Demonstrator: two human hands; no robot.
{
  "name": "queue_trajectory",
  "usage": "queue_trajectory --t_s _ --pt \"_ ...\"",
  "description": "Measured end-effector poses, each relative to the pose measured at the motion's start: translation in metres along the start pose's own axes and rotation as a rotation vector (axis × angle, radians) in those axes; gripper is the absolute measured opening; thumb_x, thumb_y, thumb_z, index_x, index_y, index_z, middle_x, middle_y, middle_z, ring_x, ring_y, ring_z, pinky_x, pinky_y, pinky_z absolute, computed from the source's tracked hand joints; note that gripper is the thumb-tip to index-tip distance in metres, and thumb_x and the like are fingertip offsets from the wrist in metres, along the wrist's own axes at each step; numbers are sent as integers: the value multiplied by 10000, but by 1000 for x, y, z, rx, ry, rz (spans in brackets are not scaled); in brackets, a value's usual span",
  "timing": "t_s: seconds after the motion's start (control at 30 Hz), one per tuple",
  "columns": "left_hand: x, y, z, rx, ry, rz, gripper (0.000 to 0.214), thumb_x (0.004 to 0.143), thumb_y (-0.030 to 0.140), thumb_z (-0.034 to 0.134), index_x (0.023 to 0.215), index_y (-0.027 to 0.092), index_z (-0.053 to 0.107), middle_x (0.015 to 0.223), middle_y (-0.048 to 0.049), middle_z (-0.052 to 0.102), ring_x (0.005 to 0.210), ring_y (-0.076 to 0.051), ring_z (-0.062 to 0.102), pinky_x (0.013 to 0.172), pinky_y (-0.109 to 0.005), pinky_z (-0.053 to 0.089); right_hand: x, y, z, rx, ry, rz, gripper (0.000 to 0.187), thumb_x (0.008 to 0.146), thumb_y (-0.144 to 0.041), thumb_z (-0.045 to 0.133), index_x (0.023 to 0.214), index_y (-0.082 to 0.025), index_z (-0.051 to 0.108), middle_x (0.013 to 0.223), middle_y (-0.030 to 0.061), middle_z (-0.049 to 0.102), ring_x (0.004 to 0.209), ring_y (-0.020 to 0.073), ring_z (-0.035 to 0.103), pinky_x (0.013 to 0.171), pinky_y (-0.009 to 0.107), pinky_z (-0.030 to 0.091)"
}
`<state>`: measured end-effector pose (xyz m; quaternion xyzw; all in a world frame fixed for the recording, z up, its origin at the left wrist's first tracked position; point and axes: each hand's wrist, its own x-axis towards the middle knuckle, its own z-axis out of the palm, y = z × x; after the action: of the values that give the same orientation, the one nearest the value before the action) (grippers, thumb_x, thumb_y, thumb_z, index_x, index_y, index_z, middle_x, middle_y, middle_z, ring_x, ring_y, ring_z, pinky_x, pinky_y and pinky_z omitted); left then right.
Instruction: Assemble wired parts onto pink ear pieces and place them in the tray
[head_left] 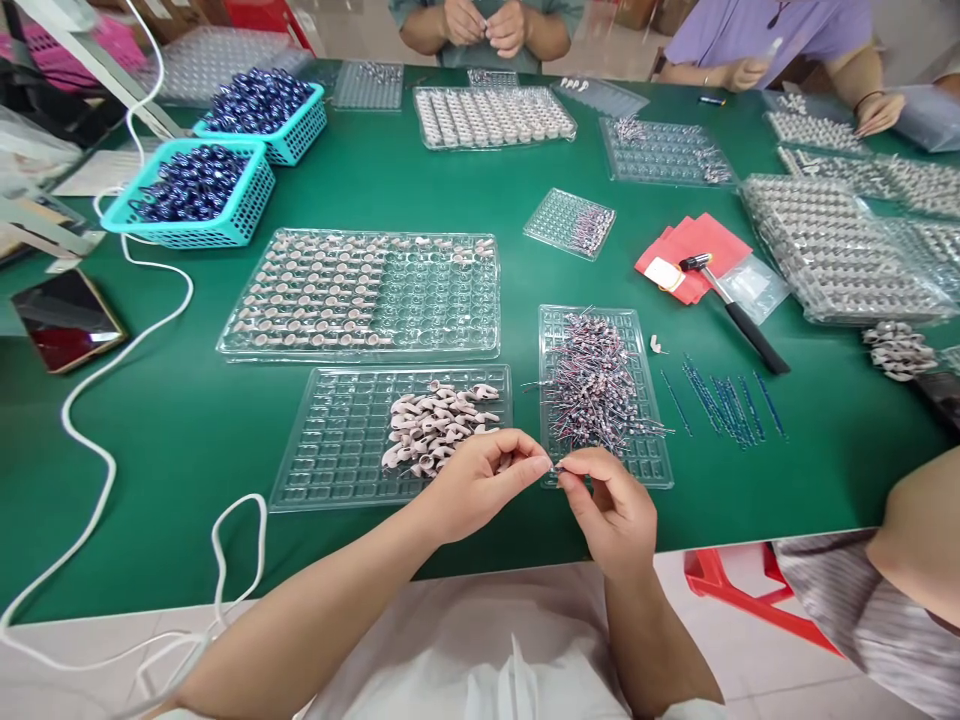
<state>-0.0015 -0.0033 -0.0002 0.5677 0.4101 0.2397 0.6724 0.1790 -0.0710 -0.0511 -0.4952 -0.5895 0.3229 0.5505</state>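
My left hand (480,480) is closed in a pinch, with thumb and forefinger reaching right. Its fingertips almost meet those of my right hand (611,505), which is pinched too. A tiny bluish part (554,468) shows between them, too small to name. Beneath and behind the right hand lies a clear tray (652,460) heaped with small wired parts (592,375) with pinkish and dark leads. Left of that, a second clear tray (330,430) holds a pile of pale, hook-shaped shells (435,420), resembling earphone housings, partly behind my left hand.
Farther back, a large clear tray (442,300) carries rows of pale shells. Blue baskets (217,232) of dark glossy pieces stand back left. A hammer (739,315), blue strips (724,410) and stacked trays (832,250) lie right. A white cable (105,440) crosses the left; co-workers sit opposite and right.
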Motion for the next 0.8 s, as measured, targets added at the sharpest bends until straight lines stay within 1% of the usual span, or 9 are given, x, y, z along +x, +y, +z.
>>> queue_trajectory --t_s 0.1,0.3,0.37,0.53,0.67,0.8 --pt "0 0 0 6 7 -12 237 880 370 626 822 142 656 688 24 520 624 -109 416 584 -244 335 1 0 1 -40 13 -81 369 871 0 623 1107 -278 679 963 25 711 893 168 676 766 320 561" --pt "1 0 1 68 47 -13 251 871 381 630 792 145 661 648 35 491 603 -109 389 569 -248 316 4 -3 3 -193 41 -288 456 827 69 616 1134 -263 671 997 51 725 900 178 693 739 345 588" --pt "1 0 1 69 45 -30 255 864 385 630 789 143 660 649 32 501 604 -109 394 572 -250 319 5 -3 3 -258 54 -346 469 820 76 622 1147 -257 673 1006 63 732 899 181 697 733 350 597" --pt "2 1 0 -25 15 -102 257 842 391 638 779 142 648 702 11 562 653 -118 460 622 -256 370 3 -2 3 -380 63 -464 501 817 48 657 1214 -258 668 1018 76 759 880 194 707 705 363 614" --pt "3 1 0 -42 29 -130 253 817 385 663 751 140 648 676 16 559 635 -113 454 612 -254 361 3 -3 3 -387 56 -476 503 824 36 659 1234 -255 662 1028 81 763 888 197 709 710 368 620" --pt "2 0 2 -50 72 -113 246 821 377 666 743 145 649 669 18 561 626 -112 455 602 -251 361 3 -5 4 -340 50 -396 541 815 36 672 1275 -244 624 1054 91 741 941 202 707 751 368 619"
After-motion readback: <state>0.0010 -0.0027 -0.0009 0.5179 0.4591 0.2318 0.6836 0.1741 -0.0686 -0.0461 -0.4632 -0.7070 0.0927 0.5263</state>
